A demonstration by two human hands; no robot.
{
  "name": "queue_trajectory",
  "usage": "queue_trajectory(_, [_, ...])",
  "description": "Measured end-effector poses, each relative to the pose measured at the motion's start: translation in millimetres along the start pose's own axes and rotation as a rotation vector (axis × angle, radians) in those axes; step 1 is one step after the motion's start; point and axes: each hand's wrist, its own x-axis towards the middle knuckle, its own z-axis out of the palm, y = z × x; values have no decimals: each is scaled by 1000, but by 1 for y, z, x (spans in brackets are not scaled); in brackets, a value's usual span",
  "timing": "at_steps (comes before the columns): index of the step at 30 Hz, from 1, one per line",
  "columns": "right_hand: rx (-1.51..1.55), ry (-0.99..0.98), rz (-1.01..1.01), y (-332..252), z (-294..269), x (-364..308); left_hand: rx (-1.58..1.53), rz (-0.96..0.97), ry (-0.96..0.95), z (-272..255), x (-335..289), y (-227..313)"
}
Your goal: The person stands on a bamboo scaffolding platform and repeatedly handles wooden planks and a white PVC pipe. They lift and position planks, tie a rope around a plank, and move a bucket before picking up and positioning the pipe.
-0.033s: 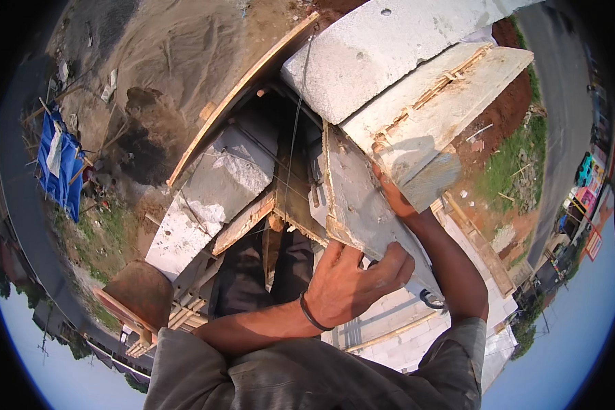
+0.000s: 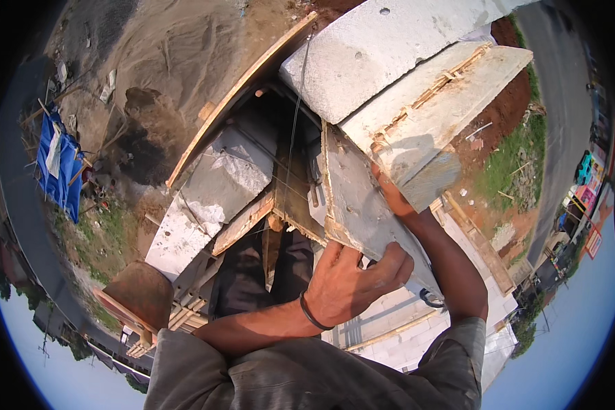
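Observation:
A grey, cement-crusted board with a ragged wooden edge stands tilted in front of me. My left hand, with a dark band at the wrist, grips the board's near end; its fingers are curled over the edge. My right hand reaches along the right side of the same board, beside a wide pale panel with a split strip of wood or bamboo on it. The fingertips of that hand are hidden between board and panel.
Pale concrete lies beyond the panel. A long curved plank edges a dark gap, crossed by a thin wire. Left of my legs runs a broken concrete beam. Ground with sand and a blue tarp lies far below.

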Motion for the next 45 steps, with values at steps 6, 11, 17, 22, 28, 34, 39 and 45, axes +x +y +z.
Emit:
queue_trajectory(6, [-15,-28,7,-22,-3,1,-85,-66,27,8,7,-1])
queue_trajectory(11, [-56,-18,58,-6,0,0,-141,-164,7,12,12,4])
queue_trajectory(17, [-377,-152,-42,25,-15,4,-157,-73,-50,22,17,2])
queue_trajectory(22, [-432,-171,4,14,-22,23,-352,35,361,20,10,-9])
queue_trajectory(28, [-534,-153,-48,-16,-19,25,-553,-380,636,20,11,-34])
queue_trajectory(34, [-496,-36,-35,-34,-36,22,-660,-456,576,25,5,-24])
queue_trajectory(39, [-352,298,54,-50,-86,5,-687,-454,328,19,-16,-10])
queue_trajectory(45, [-455,414,-187,-152,-115,-95,-395,-143,514,5,-2,47])
